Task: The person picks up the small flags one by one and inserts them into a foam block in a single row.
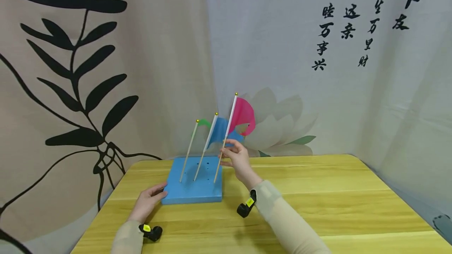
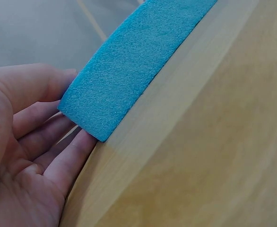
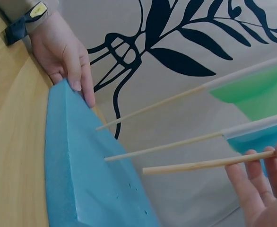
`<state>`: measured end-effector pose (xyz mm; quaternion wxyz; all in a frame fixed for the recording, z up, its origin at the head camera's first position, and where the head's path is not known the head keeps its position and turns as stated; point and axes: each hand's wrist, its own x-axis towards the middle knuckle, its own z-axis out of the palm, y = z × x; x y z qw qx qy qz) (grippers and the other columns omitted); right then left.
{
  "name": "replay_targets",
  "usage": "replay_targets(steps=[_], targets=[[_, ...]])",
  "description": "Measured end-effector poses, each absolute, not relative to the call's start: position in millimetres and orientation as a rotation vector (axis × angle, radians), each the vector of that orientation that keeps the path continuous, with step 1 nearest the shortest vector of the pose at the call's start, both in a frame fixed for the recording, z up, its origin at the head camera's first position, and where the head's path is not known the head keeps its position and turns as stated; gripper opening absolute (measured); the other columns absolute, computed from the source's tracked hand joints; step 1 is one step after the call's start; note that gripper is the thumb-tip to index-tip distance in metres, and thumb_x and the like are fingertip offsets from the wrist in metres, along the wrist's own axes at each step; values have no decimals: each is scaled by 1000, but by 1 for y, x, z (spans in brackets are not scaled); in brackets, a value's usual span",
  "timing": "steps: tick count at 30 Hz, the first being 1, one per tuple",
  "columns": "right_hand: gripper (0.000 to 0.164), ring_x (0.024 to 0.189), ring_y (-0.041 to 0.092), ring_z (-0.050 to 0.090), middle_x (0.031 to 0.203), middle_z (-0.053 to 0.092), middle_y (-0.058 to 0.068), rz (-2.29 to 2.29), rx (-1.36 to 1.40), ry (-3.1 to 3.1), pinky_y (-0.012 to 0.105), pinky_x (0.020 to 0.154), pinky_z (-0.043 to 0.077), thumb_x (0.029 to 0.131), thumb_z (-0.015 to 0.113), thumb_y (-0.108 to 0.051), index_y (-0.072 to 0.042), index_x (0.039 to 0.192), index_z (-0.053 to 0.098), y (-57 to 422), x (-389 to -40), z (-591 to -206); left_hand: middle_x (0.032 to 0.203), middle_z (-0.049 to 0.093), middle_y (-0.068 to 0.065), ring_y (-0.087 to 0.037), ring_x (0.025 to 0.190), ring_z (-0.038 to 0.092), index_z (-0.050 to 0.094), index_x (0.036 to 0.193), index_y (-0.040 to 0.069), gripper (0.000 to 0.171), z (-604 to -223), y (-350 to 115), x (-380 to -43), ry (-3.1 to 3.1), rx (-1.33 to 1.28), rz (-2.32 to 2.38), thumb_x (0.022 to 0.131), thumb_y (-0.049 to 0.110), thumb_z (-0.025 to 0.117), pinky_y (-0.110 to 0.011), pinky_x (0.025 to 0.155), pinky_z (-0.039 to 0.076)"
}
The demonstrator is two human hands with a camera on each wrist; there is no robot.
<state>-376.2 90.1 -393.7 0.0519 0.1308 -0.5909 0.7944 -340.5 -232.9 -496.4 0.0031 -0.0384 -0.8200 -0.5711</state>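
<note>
My right hand pinches the wooden stick of a pink flag above the right part of a blue foam board. In the right wrist view the stick's bare lower end is apart from the board's face. A green flag and a blue flag stand tilted with their sticks in the board. My left hand holds the board's near left corner, thumb and fingers around it in the left wrist view.
Several small holes show in the board's right part. The board lies on a wooden table. Behind it hangs a pale curtain with a black plant print and dark writing. Each wrist wears a small black camera.
</note>
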Motion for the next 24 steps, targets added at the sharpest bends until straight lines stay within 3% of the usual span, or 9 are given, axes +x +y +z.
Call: replay_targets(steps=[6, 13, 17, 24], targets=[[25, 87, 31, 65, 106, 62, 24, 2427, 380, -1785, 53, 79, 56, 97, 59, -6, -7, 122, 58, 87, -385, -401, 145, 44, -21, -37, 131, 42, 48, 142, 1, 53, -498, -233, -340, -2563, -104, -1792, 96, 24, 63, -49, 105, 38], [34, 85, 29, 66, 105, 63, 22, 2403, 387, -1799, 56, 80, 54, 98, 57, -5, 2, 130, 51, 85, -393, -405, 144, 46, -20, -36, 130, 44, 51, 140, 1, 52, -500, -234, -341, -2542, -107, -1773, 95, 24, 64, -49, 105, 39], [30, 84, 27, 65, 107, 63, 23, 2399, 345, -1805, 60, 86, 50, 97, 58, -7, -3, 127, 55, 82, -396, -407, 144, 46, -21, -37, 130, 44, 50, 140, 1, 52, -499, -232, -341, -2541, -108, -1771, 96, 23, 64, -49, 105, 39], [28, 85, 27, 66, 101, 64, 18, 2360, 338, -1818, 46, 76, 58, 96, 60, -5, -4, 124, 58, 72, -404, -414, 144, 45, -20, -37, 130, 43, 50, 141, 1, 51, -499, -233, -343, -2535, -108, -1782, 96, 22, 63, -49, 105, 39]])
